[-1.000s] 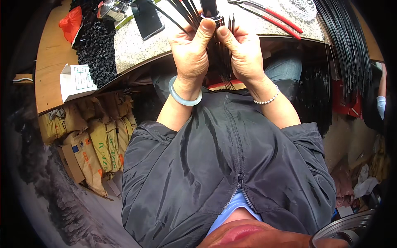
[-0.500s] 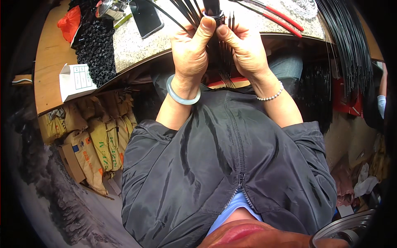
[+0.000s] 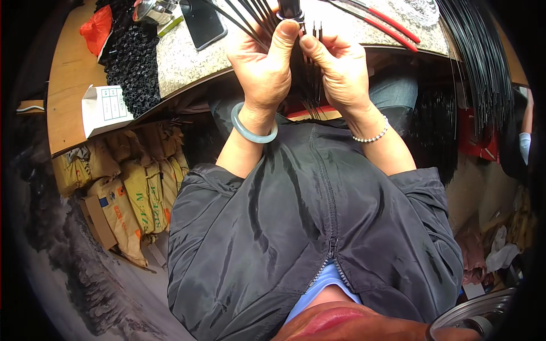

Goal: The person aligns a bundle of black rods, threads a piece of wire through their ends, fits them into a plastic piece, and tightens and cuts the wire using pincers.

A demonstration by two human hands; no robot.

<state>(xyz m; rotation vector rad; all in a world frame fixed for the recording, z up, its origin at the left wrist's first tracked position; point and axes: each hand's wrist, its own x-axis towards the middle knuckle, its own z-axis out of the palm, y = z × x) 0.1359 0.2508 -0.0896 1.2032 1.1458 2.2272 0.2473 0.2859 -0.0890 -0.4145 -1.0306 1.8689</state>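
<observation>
Both of my hands work on what looks like an umbrella frame, at the table's near edge. Its dark shaft [image 3: 289, 8] has a shiny ring, and thin black ribs [image 3: 249, 17] fan out to the upper left; more rods hang down between my hands. My left hand [image 3: 263, 71] is closed round the frame, its thumb pressed just under the ring. Close beside that thumb, my right hand [image 3: 343, 71] pinches the frame among a few upright rods, thumb against bent fingers. Exactly what lies under the right fingertips is hidden.
A phone [image 3: 203, 23] and red-handled pliers [image 3: 392, 28] lie on the speckled tabletop [image 3: 190, 68]. At left are a heap of small black parts [image 3: 135, 71], a white box [image 3: 106, 111] and a red bag [image 3: 95, 28]. Black rods [image 3: 478, 62] hang over the right edge.
My left hand and its thumb have shifted slightly upward along the ring. The right hand stays nearly in place, its fingers a little differently bent. The fanned ribs have moved slightly.
</observation>
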